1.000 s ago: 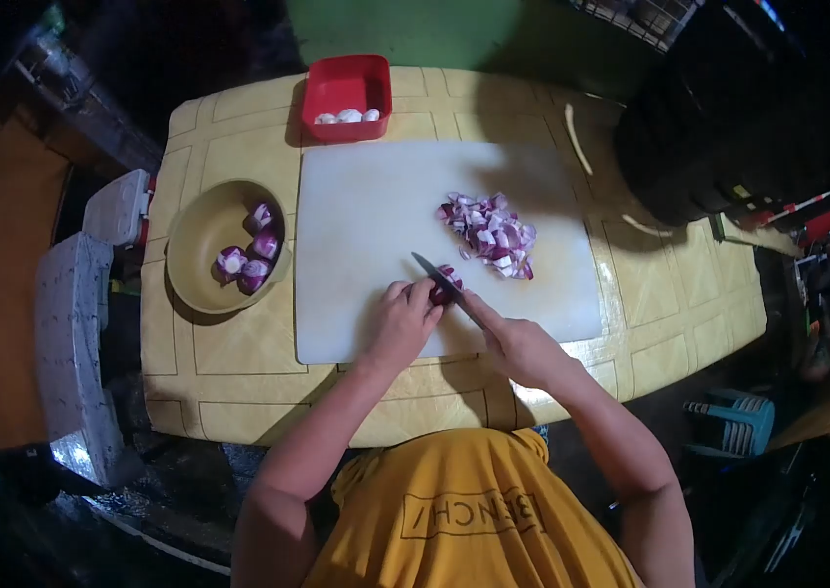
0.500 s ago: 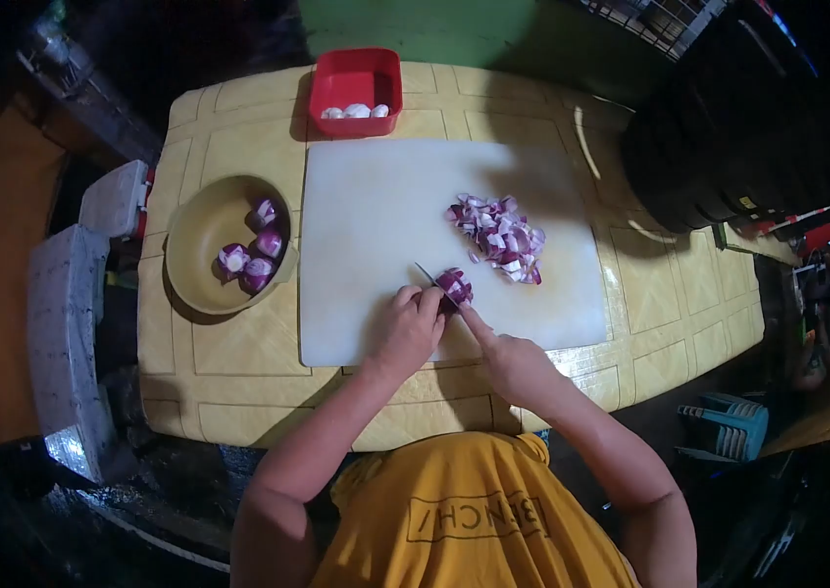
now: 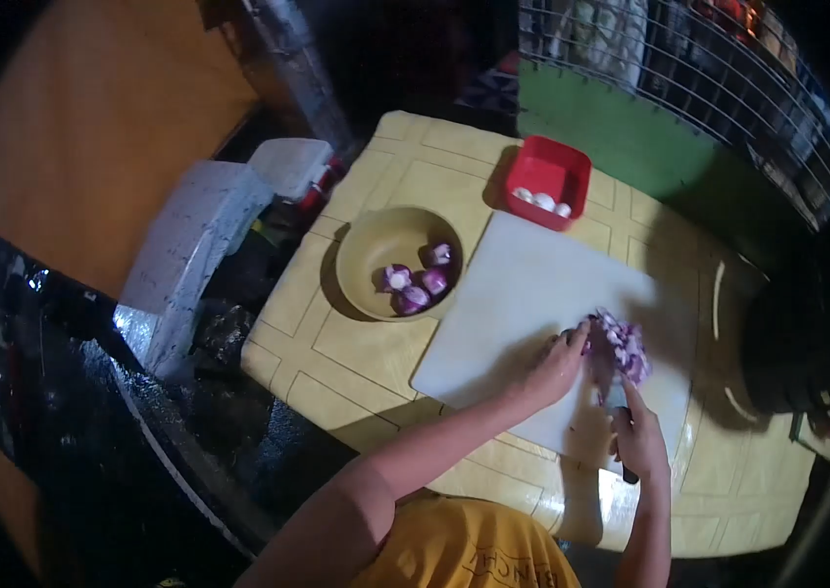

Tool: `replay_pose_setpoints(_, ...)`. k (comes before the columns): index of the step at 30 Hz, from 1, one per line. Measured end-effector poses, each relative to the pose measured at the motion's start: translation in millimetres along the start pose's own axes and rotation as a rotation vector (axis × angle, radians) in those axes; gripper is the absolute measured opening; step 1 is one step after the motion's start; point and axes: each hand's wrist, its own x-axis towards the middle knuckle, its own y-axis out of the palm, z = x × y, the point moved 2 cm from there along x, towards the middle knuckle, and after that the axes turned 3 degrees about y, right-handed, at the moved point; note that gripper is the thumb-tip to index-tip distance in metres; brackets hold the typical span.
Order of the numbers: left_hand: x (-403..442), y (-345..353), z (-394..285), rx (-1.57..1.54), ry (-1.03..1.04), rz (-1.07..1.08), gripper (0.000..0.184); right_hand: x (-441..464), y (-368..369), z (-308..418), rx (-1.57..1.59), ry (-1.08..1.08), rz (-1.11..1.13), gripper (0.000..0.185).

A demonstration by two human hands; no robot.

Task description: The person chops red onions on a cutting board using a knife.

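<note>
On the white cutting board [image 3: 493,304], my right hand [image 3: 642,443] is closed round a knife [image 3: 615,394], its dark handle showing below the palm. The blade lies beside a pile of chopped red onion [image 3: 628,345]. My left hand [image 3: 554,372] is at the pile's left edge, fingers curled over a piece of red onion [image 3: 586,338] that they partly hide. Small onion bits lie near the blade. Left of the board, a yellowish bowl [image 3: 361,260] holds several peeled red onions [image 3: 413,299].
A red square container [image 3: 554,167] with white garlic-like pieces stands behind the board. The table has a yellow patterned cover [image 3: 366,358]. A large dark object [image 3: 797,333] is at the right, and a green wall with wire mesh [image 3: 621,118] rises behind.
My view has swung left, so the table appears tilted and farther right. Both hands have moved right across the board to the chopped pile, the knife now lower and beside it.
</note>
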Motion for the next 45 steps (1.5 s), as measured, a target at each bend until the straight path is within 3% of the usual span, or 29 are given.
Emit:
replay_pose_setpoints(2, 32.7, -47.8, -19.1, -0.017, -0.072, -0.028, 0.029, -0.4, -3.6, 20.5, -0.004, 0.145, -0.191, 0.060)
replay_pose_setpoints(4, 57.1, -122.1, 10.1, -0.002, -0.121, -0.024, 0.024, 2.9, 5.4, 23.8, -0.087, 0.191, -0.215, 0.058)
replay_pose_setpoints(5, 77.7, -179.9, 4.3, 0.223, -0.320, 0.232, 0.020, 7.5, 15.3, 25.0, -0.124, -0.075, -0.185, 0.056)
replay_pose_setpoints(6, 80.9, -221.1, -4.5, 0.279, -0.435, 0.132, 0.019, 6.2, 24.4, 25.9, -0.152, -0.150, -0.122, 0.055)
replay_pose_setpoints(7, 80.7, -244.3, 26.9, 0.366, -0.500, 0.237, 0.021, 6.2, 33.4, 26.7, -0.175, -0.227, -0.058, 0.054)
replay_pose_setpoints(9, 51.7, -269.3, 116.7, 0.620, -0.437, 0.372, 0.036, 12.5, 39.5, 16.8, -0.207, -0.092, 0.024, 0.055)
replay_pose_setpoints(11, 34.4, -281.5, 164.6, 0.454, -0.444, 0.481, 0.040, 23.4, 29.4, 3.3, -0.236, -0.050, -0.012, 0.054)
replay_pose_setpoints(15, 27.1, -283.6, 168.0, 0.234, -0.538, 0.559, 0.044, 35.3, 18.8, 3.8, -0.347, 0.010, -0.150, 0.056)
replay_pose_setpoints(19, 30.3, -279.4, 154.9, 0.516, -0.452, 0.502, 0.046, 37.2, 36.4, 32.8, -0.345, -0.155, -0.222, 0.065)
replay_pose_setpoints(22, 33.4, -290.6, 122.2, 0.464, -0.478, 0.282, 0.046, 48.3, 53.3, 27.8, -0.401, -0.142, -0.122, 0.073)
replay_pose_setpoints(23, 37.0, -290.4, 91.3, 0.310, -0.441, 0.211, 0.048, 48.2, 51.8, 29.9, -0.426, -0.059, -0.093, 0.074)
replay_pose_setpoints(24, 37.5, -281.6, 69.9, 0.147, -0.397, 0.143, 0.051, 47.2, 49.7, 29.2, -0.459, 0.033, -0.067, 0.074)
replay_pose_setpoints(26, 20.9, -242.9, 57.4, -0.164, -0.413, 0.260, 0.051, 41.8, 44.3, 28.9, -0.428, 0.023, -0.100, 0.073)
replay_pose_setpoints(28, 9.0, -192.6, 13.3, -0.148, -0.135, 0.302, 0.047, 36.9, 33.1, 32.4, -0.441, 0.053, 0.007, 0.071)
replay_pose_setpoints(31, -19.4, -107.1, 4.0, -0.181, -0.121, 0.416, 0.046, 21.9, 36.1, 13.1, -0.295, -0.019, -0.105, 0.066)
replay_pose_setpoints(32, -28.8, -84.8, 7.9, -0.172, -0.087, 0.350, 0.046, 15.9, 40.1, 5.1, -0.207, -0.080, -0.169, 0.064)
replay_pose_setpoints(33, -31.6, -73.2, 2.3, -0.161, -0.056, 0.277, 0.047, 8.1, 43.8, 3.9, -0.197, -0.203, -0.269, 0.059)
replay_pose_setpoints(37, -43.8, -76.4, -12.5, 0.037, 0.111, 0.232, 0.042, -14.6, 50.6, 9.8, 0.017, -0.009, -0.153, 0.052)
replay_pose_setpoints(40, -37.9, -77.0, -16.8, -0.002, -0.006, 0.313, 0.039, -6.2, 54.3, 17.1, 0.099, 0.121, -0.105, 0.056)
replay_pose_setpoints(42, -30.1, -77.1, -25.9, -0.044, -0.404, 0.300, 0.030, 4.2, 58.4, 25.6, 0.242, 0.084, -0.138, 0.059)
replay_pose_setpoints(43, -29.4, -77.9, -16.8, -0.036, -0.392, 0.303, 0.030, 9.4, 61.2, 29.6, 0.377, 0.052, -0.171, 0.063)
replay_pose_setpoints(45, -34.4, -74.6, 9.5, -1.119, -0.983, 0.227, 0.031, 19.9, 71.5, 38.2, 0.462, -0.005, -0.226, 0.065)
